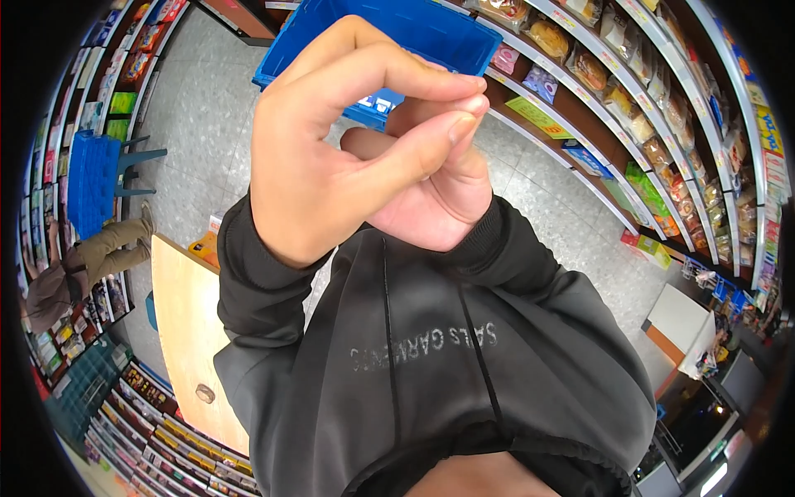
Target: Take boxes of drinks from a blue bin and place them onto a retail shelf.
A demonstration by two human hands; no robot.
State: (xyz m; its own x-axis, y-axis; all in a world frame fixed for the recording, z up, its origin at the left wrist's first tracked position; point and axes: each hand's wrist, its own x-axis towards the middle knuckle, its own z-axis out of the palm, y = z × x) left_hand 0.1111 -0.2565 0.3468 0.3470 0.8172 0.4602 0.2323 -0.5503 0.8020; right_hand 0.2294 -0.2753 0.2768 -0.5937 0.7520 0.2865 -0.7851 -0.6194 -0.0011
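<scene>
My left hand (304, 143) is raised close to the camera, its thumb and index finger curled into a ring. Behind it is my right hand (456, 192), partly covered, with its fingers bent towards the same spot. The fingertips of both hands meet at the upper right, and I see no object between them. Beyond the hands stands a blue plastic crate (428, 28), much of it hidden by my left hand. Small white-and-blue items (377, 104) show at its near part, through the gap in the fingers.
Store shelves (590, 99) with bagged bread curve along the right. A pale wooden table (186, 329) stands at my left. Further left, a person (87, 267) is beside a blue plastic stool (133, 163) and a blue crate (93, 180). Grey tiled floor (192, 112) lies between the shelves.
</scene>
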